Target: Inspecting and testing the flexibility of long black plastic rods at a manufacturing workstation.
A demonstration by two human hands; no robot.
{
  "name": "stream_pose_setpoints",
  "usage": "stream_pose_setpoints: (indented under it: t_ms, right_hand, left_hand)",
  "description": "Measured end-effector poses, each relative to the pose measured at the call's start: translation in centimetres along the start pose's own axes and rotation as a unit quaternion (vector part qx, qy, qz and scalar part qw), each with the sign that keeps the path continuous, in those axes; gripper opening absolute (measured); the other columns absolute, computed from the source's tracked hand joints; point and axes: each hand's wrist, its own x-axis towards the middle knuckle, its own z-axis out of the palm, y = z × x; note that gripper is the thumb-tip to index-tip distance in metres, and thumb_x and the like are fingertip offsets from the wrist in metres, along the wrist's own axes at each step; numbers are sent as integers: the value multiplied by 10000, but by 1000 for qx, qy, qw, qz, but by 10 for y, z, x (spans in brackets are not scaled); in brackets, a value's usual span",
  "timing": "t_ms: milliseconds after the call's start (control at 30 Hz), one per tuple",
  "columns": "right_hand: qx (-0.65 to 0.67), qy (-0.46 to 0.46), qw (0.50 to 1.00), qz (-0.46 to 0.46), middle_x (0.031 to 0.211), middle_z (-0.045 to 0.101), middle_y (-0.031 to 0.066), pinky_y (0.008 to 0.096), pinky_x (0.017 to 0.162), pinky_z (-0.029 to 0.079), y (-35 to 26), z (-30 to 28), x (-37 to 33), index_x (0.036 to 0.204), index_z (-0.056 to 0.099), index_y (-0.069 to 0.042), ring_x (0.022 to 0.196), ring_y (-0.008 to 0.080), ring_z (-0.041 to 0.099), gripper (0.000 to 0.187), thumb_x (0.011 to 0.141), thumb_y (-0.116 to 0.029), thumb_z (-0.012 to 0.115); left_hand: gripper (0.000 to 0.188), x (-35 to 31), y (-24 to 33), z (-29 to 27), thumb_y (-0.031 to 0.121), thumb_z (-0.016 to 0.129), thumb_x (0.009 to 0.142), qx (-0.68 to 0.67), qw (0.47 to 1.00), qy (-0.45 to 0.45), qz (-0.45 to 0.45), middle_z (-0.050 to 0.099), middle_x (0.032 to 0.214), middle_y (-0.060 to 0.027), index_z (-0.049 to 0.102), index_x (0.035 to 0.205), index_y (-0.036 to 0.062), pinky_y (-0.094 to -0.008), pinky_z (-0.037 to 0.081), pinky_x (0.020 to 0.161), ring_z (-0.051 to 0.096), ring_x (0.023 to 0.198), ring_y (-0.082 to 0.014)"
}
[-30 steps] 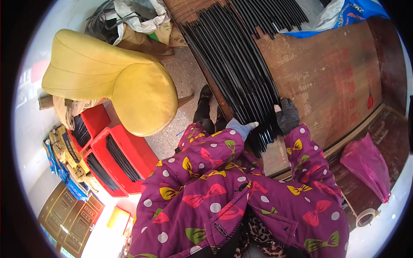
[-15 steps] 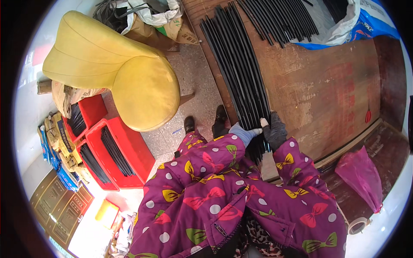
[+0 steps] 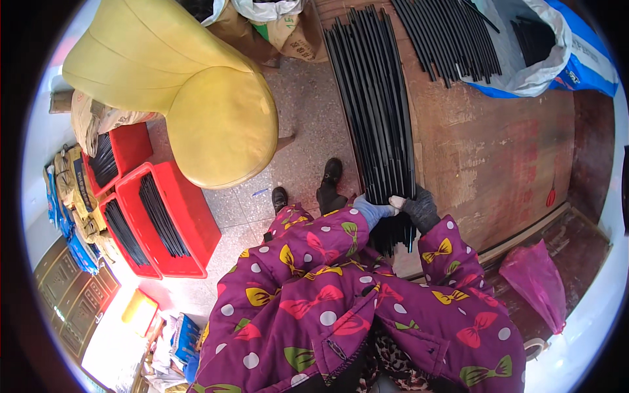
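A long bundle of thin black rods [image 3: 375, 111] lies along the left edge of the brown table, its near ends close to my body. My left hand [image 3: 375, 211], in a light blue glove, is closed around the bundle's left side near that end. From the right, my right hand [image 3: 420, 207], in a dark grey glove with pale fingertips, grips the same bundle. The fingers of both hands meet on top of the rods. Uneven rod ends [image 3: 393, 237] stick out below my hands. The undersides of both hands are hidden.
More black rods [image 3: 452, 42] lie at the table's far side, beside an open blue-and-white sack [image 3: 557, 46]. Red-handled scissors [image 3: 551, 196] and a pink plastic bag [image 3: 536, 281] are to the right. On the left stand a yellow chair [image 3: 223, 128] and red crates [image 3: 196, 229] holding rods.
My right fingers have moved in against my left hand over the bundle. The rods between my hands look more closely gathered. The whole view has shifted slightly.
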Motion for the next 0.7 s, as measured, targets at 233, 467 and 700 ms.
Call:
stream_pose_setpoints:
  t_ms: [233, 467, 700]
  right_hand:
    - [56, -1, 998, -8, 924, 623, 87, 279, 739, 476, 8, 0, -3, 1072, 541, -12, 817, 146, 588, 467, 669, -150, 733]
    - [99, 2, 994, -51, 999, 595, 96, 295, 784, 465, -12, 15, -17, 1151, 475, -2, 881, 165, 572, 526, 684, -91, 700]
    - [53, 43, 993, -101, 1013, 597, 98, 312, 807, 449, -26, 15, -54, 1137, 492, 0, 912, 184, 571, 545, 658, -133, 714]
  left_hand:
    - [797, -28, 51, 5, 157, 853, 424, 61, 989, 37, -131, 570, 1057, -109, 484, 1112, -2, -330, 432, 840, 545, 940, -209]
    - [774, 23, -30, -4, 218, 842, 458, 112, 984, 0, -136, 576, 1067, -91, 484, 1111, 7, -314, 431, 863, 543, 975, -183]
    - [718, -44, 16, -17, 141, 829, 454, -66, 991, -116, 21, 600, 1011, -92, 508, 1078, -9, -320, 443, 838, 564, 939, -197]
